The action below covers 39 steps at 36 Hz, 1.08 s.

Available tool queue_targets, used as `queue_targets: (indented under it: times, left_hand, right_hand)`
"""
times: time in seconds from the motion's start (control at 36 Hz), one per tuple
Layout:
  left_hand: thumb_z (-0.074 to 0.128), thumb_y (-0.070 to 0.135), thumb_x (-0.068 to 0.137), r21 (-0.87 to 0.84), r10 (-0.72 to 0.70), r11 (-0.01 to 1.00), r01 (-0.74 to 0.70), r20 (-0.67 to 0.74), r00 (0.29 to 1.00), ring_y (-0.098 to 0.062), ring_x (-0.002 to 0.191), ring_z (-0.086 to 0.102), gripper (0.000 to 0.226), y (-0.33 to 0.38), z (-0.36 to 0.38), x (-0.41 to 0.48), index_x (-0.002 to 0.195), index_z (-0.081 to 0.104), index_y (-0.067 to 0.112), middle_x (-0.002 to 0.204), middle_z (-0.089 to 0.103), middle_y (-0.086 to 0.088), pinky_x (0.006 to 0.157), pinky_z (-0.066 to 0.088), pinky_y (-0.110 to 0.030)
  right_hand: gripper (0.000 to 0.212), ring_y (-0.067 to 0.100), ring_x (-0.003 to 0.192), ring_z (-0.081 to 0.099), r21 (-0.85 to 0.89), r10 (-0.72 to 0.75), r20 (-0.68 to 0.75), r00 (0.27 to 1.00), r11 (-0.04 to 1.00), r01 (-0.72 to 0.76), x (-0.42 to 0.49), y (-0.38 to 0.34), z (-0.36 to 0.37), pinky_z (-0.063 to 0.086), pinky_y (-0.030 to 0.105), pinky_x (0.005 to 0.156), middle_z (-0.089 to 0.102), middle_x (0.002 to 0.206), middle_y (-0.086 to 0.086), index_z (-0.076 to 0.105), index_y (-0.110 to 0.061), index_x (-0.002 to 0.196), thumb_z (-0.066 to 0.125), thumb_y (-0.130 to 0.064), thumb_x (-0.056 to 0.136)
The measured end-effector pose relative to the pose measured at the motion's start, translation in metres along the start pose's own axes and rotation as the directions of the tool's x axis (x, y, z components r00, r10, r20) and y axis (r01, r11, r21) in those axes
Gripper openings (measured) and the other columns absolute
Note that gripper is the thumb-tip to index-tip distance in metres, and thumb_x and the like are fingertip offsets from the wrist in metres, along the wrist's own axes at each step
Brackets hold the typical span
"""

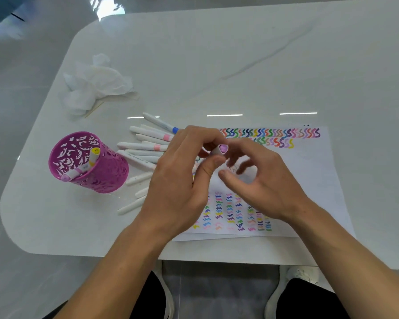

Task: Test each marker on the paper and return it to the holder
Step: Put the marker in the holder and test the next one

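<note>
Above the paper (pixel 309 171), near the middle of the desk (pixel 217 65), a marker (pixel 222 150) with a lilac end cap is pinched between thumb and fingers of the left hand (pixel 182 171). The right hand (pixel 265 180) is held close against it – fingers curled beside the capped end; whether the cap is gripped cannot be told. Coloured squiggles are recorded in rows along the paper's far edge and in columns near its front edge. The purple holder (pixel 106 173) is stood upright at the left, well apart from the hands, with two markers (pixel 94 155) leaned inside. Loose markers (pixel 145 146) are spread between holder and paper. A crumpled tissue (pixel 95 86) is noted farther back.
</note>
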State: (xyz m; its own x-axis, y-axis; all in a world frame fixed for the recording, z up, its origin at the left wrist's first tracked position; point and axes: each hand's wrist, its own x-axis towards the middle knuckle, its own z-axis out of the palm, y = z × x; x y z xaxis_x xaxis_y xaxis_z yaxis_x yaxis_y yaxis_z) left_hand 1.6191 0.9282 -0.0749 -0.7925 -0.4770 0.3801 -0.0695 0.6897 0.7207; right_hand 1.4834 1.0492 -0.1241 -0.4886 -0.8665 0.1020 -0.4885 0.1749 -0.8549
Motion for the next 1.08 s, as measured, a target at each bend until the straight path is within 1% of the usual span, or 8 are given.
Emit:
queue_targets:
  times: [0.11,0.22,0.36,0.56,0.69,0.78,0.89,1.08]
  left_hand:
    - [0.060,0.000,0.095,-0.200,-0.037,0.979,0.029,-0.035,0.999,-0.023,0.098,0.067,0.021,0.004,0.008,0.002,0.109,0.059,0.016,0.104,0.062,0.007,0.087,0.054,-0.036]
    - [0.059,-0.002,0.096,-0.273,-0.056,0.961,0.046,-0.030,0.998,-0.021,0.107,0.066,0.031,0.008,0.015,0.004,0.120,0.059,0.018,0.113,0.064,0.006,0.089,0.053,-0.024]
    - [0.060,0.001,0.097,-0.125,-0.039,0.992,0.036,-0.021,0.999,-0.018,0.107,0.062,0.026,0.004,0.020,0.008,0.117,0.066,0.017,0.112,0.064,0.006,0.084,0.053,-0.025]
    - [0.060,0.011,0.098,0.031,-0.107,0.994,0.107,0.009,0.994,-0.005,0.101,0.063,0.020,-0.006,0.028,0.010,0.112,0.064,0.025,0.108,0.066,0.013,0.086,0.052,-0.027]
    - [0.057,0.016,0.101,0.174,-0.163,0.975,0.140,0.129,0.978,-0.003,0.093,0.057,0.016,-0.007,0.034,0.009,0.114,0.063,0.022,0.106,0.065,0.014,0.081,0.039,-0.008]
    - [0.052,0.019,0.103,0.250,-0.157,0.963,0.096,0.235,0.959,-0.011,0.100,0.058,0.022,-0.007,0.038,0.009,0.123,0.064,0.020,0.111,0.064,0.008,0.083,0.040,-0.018]
    - [0.048,0.020,0.105,0.309,-0.157,0.950,0.048,0.337,0.928,-0.019,0.095,0.059,0.027,-0.006,0.043,0.012,0.126,0.065,0.020,0.105,0.064,0.002,0.078,0.039,-0.024]
    - [0.055,0.016,0.101,0.223,-0.153,0.971,0.090,0.286,0.946,-0.012,0.076,0.058,0.020,-0.008,0.052,0.016,0.111,0.073,0.022,0.085,0.063,0.008,0.069,0.040,-0.022]
  right_hand:
    - [0.045,0.012,0.116,0.064,-0.006,-0.050,-0.017,0.999,0.999,0.049,0.001,-0.003,-0.002,0.052,0.033,0.098,0.067,0.126,-0.011,0.062,-0.024,0.136,0.076,-0.029,0.094]
    - [0.040,0.007,0.113,0.067,-0.007,-0.088,-0.139,0.986,0.996,0.088,0.001,-0.007,-0.005,0.051,0.024,0.097,0.072,0.122,-0.011,0.068,-0.021,0.132,0.071,-0.040,0.097]
    - [0.027,-0.014,0.093,0.061,-0.094,-0.097,-0.208,0.973,0.992,0.079,0.000,-0.001,-0.010,0.043,0.005,0.083,0.063,0.103,-0.032,0.073,-0.020,0.118,0.073,-0.036,0.096]
    - [0.023,0.013,0.086,0.066,-0.204,-0.105,-0.199,0.974,0.977,0.064,-0.003,0.007,-0.021,0.054,0.035,0.080,0.073,0.099,-0.007,0.075,-0.017,0.113,0.071,-0.034,0.097]
    - [0.027,0.005,0.076,0.051,-0.313,-0.084,-0.142,0.986,0.949,0.036,-0.005,0.012,-0.027,0.050,0.032,0.069,0.066,0.091,-0.011,0.076,-0.020,0.111,0.067,-0.042,0.099]
    - [0.030,0.000,0.076,0.044,-0.422,-0.085,-0.108,0.991,0.906,0.032,-0.008,0.014,-0.028,0.038,0.023,0.068,0.065,0.091,-0.012,0.076,-0.021,0.111,0.062,-0.045,0.101]
    - [0.044,0.007,0.073,0.049,-0.483,-0.038,-0.064,0.997,0.875,0.002,-0.011,0.017,-0.032,0.038,0.027,0.062,0.054,0.082,-0.015,0.071,-0.021,0.097,0.046,-0.057,0.100]
    - [0.045,0.020,0.059,0.052,-0.514,0.021,-0.031,0.999,0.857,-0.034,-0.015,0.023,-0.038,0.043,0.036,0.055,0.051,0.065,-0.010,0.056,-0.025,0.084,0.038,-0.062,0.102]
